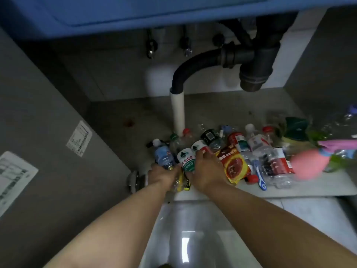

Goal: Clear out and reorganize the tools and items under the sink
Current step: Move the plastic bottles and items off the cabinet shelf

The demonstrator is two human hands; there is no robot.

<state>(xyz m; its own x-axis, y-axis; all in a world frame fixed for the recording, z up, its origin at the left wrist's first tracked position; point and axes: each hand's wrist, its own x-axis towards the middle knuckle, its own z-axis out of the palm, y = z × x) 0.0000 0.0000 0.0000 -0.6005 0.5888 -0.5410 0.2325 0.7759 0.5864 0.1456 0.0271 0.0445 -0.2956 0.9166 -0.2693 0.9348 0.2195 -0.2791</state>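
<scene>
Two bare hands reach into the open cabinet under the blue sink (pixel 135 14), both at the front edge of the grey cabinet floor (pixel 135 120). At about 6 o'clock on that floor, the left hand (pixel 162 176) is closed around the base of a small clear plastic bottle with a blue label and white cap (pixel 162 154). Just beside it, the right hand (pixel 205 171) grips a clear bottle with a green-and-white label (pixel 186 159), its fingers also lying over a second white-capped bottle with a red label (pixel 201 147). From there toward 3 o'clock lies a loose heap of empty plastic bottles (pixel 257 146), a red and yellow sauce pouch (pixel 233 164), a blue and white razor (pixel 259 176) and a pink round spray bottle (pixel 311 163). A white drain pipe (pixel 177 111) rises at 12 o'clock behind the bottles, joined to black corrugated hose (pixel 193 64) and a black trap (pixel 257 70). White printed labels (pixel 79 138) are stuck to the grey cabinet wall at 9 o'clock.
</scene>
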